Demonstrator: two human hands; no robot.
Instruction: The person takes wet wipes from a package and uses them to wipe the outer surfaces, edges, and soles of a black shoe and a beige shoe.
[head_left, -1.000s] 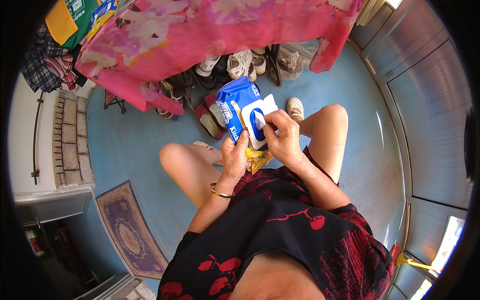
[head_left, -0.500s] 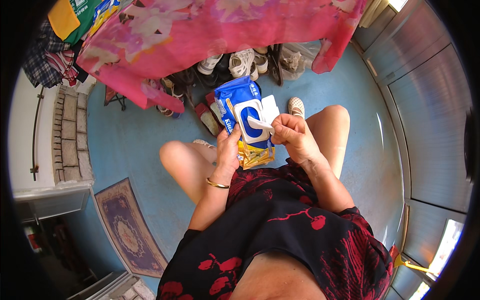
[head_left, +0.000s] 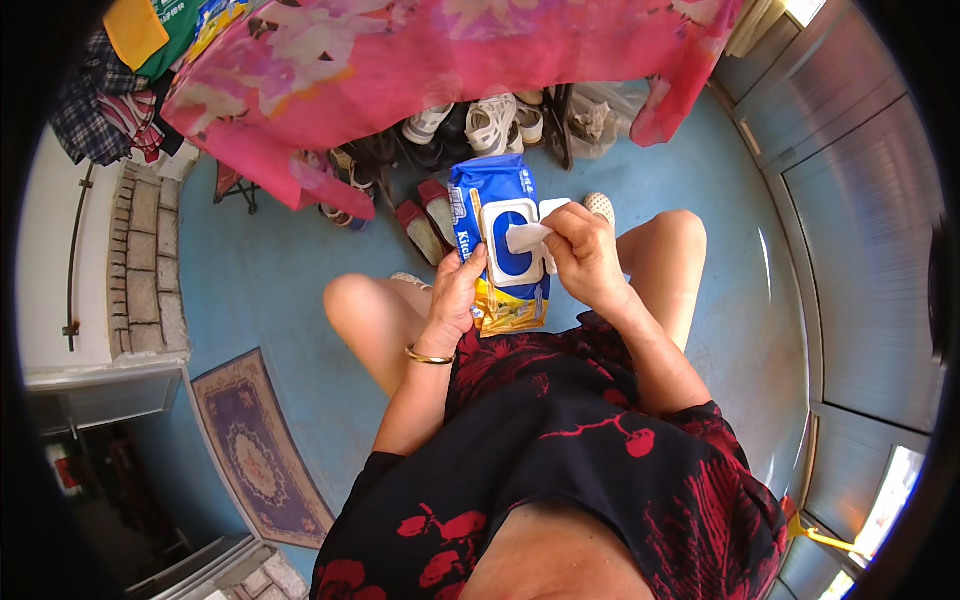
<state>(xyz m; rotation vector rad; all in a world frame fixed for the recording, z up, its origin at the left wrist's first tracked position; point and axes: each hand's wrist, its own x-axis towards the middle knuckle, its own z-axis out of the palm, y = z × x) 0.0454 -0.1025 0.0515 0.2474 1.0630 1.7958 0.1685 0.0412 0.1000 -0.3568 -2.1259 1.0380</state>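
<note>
Half a sec. ago the white sheet [head_left: 525, 237] was a longer strip, slanting from the pack [head_left: 512, 258] to approx. 4 o'clock. Now it looks shorter in view and points approx. 3 o'clock, b/c the R hand [head_left: 588, 258] has gone up and nearer to the pack. In the same time the pack has turned a bit, so its long side is now closer to the 12–6 line.

State of hands: R hand has thumb and finger in a narrow pinch on the sheet's free end. L hand [head_left: 458, 288] holds the pack's lower edge at approx. 8 o'clock, w/ thumb on the front; its other fingers are partly hidden, so their exact grip I cannot tell.

Pack position: in front of the person, above the lap of the dark dress [head_left: 560, 440], just 12 o'clock of picture centre. Its white lid [head_left: 552, 206] is raised on the 3 o'clock side, partly covered by R hand.

Meaning for the work, as I judge: the sheet is partly out but not free, as its other end appears to be inside the blue opening [head_left: 512, 268]. How much is still inside, cannot tell.
</note>
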